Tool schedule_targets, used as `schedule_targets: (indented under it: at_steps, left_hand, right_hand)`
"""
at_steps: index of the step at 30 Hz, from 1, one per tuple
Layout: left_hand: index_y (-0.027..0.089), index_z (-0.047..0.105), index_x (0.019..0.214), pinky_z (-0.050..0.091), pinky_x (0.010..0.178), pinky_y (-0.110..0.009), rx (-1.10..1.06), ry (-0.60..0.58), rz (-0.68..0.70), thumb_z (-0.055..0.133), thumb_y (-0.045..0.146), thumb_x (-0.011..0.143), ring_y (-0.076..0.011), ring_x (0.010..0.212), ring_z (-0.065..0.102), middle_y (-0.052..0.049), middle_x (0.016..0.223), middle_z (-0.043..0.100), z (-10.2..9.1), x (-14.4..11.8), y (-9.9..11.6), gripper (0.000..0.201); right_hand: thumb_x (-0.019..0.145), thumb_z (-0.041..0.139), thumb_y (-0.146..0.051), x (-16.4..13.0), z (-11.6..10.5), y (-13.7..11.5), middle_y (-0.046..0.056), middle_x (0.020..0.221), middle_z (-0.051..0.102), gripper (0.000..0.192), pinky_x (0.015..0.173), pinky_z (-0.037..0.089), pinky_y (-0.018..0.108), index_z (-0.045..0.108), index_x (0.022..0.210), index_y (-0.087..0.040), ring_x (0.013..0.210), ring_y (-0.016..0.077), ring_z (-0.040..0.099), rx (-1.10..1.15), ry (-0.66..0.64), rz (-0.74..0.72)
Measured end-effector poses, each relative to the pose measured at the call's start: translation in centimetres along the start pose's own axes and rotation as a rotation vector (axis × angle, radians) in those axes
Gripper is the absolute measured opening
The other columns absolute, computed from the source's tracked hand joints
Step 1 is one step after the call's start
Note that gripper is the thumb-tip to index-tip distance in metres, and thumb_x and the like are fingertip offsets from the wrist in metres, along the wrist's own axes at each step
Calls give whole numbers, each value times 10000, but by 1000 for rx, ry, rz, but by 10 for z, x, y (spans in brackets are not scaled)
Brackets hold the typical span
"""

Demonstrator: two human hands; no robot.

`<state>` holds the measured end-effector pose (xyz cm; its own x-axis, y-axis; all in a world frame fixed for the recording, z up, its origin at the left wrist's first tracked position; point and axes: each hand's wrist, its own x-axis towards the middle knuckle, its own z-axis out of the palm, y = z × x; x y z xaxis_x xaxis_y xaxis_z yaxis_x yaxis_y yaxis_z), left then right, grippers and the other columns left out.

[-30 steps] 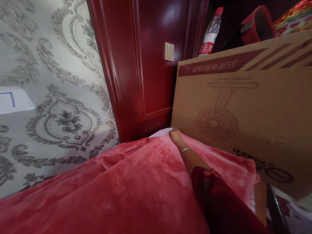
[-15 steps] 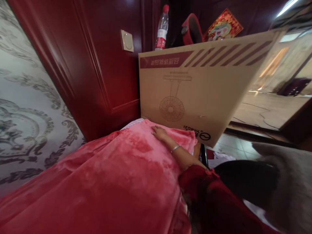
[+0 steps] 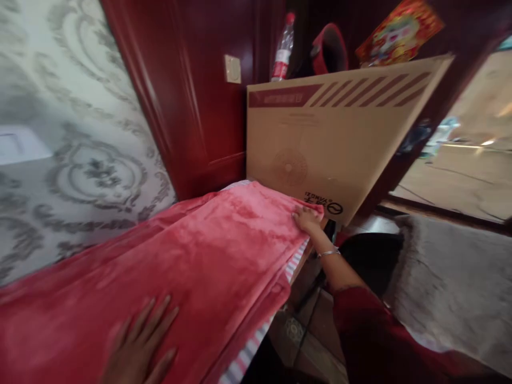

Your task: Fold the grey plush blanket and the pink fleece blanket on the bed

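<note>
We were in a corner where grey wallpaper with a pale damask pattern [image 3: 80, 160] met a dark red, glossy wooden door [image 3: 192, 96], and a bed stood against both. Spread over the bed lay the plush red fleece blanket [image 3: 192, 250], reaching from the near left of the view up to the far corner by the door. Our right hand [image 3: 307, 218] rested at the blanket's far right corner, fingers bent over the cloth at its edge; whether they pinched it or only pressed on it we could not tell. A thin silver bracelet [image 3: 328, 253] sat on that wrist, above a dark red sleeve [image 3: 372, 330]. Our left hand [image 3: 140, 346] lay flat on the blanket near the bottom of the view, fingers spread wide, gripping nothing.

Under the blanket's right edge a pink-and-white striped sheet [image 3: 256, 341] showed along the side of the bed. Just beyond the far corner a large brown cardboard box printed with a fan drawing [image 3: 332, 138] stood upright, its lower edge close to our right hand. On top of it, towards the back, stood a clear plastic bottle with a red cap and label [image 3: 282, 50], with a red ring-shaped object [image 3: 330, 50] beside it and a bright printed picture [image 3: 400, 29] further right. A small cream wall switch [image 3: 232, 69] sat on the door panel. To the right lay a grey furry cover [image 3: 452, 288].
</note>
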<state>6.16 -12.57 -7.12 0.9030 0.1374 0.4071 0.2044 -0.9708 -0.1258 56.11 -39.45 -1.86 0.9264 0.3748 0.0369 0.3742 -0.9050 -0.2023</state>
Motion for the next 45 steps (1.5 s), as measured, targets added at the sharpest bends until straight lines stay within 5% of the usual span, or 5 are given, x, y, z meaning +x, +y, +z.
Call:
schedule_targets:
  at_steps: [10,16,24,34,45]
  left_hand:
    - [305,384,1521,222,1187,-627,-125,-278,-140,382,538,978,-334,1510,237,-71,1628,296,-43,15,30,590]
    - [241,576,1388,341,1154,-566,-185,-258,-221,406,546,972,-331,1440,384,-128,1536,463,-75,-11,59,543]
    - [187,639,1264,516,953,-465,-94,-41,-109,527,344,953,-302,1198,577,-147,1298,642,-84,-36,120,366]
    - [162,644,1148,502,845,-419,21,39,-109,506,186,944,-272,1042,584,-144,1166,650,-76,-38,132,248]
    - [158,638,972,464,728,-381,82,57,-158,416,69,901,-238,848,547,-92,878,610,-62,-49,143,249]
  right_hand:
    - [1017,321,-451,-56,35,-12,113,1596,345,567,1143,276,570,425,1514,-199,1456,357,294,-34,52,-200]
    - [940,413,-277,-70,24,-21,197,1393,564,480,1083,390,512,592,1349,-101,1311,326,497,161,166,-248]
    - [928,521,-370,-192,28,-61,113,1222,668,300,1040,448,440,709,1103,-216,1175,260,586,522,-2,-1112]
    - [905,500,-202,-214,37,-59,155,1325,577,436,1046,440,433,586,1332,-169,1231,263,534,308,-6,-1157]
    - [931,433,-152,-224,44,-60,107,927,627,213,818,481,365,640,976,-180,893,240,568,308,203,-1135]
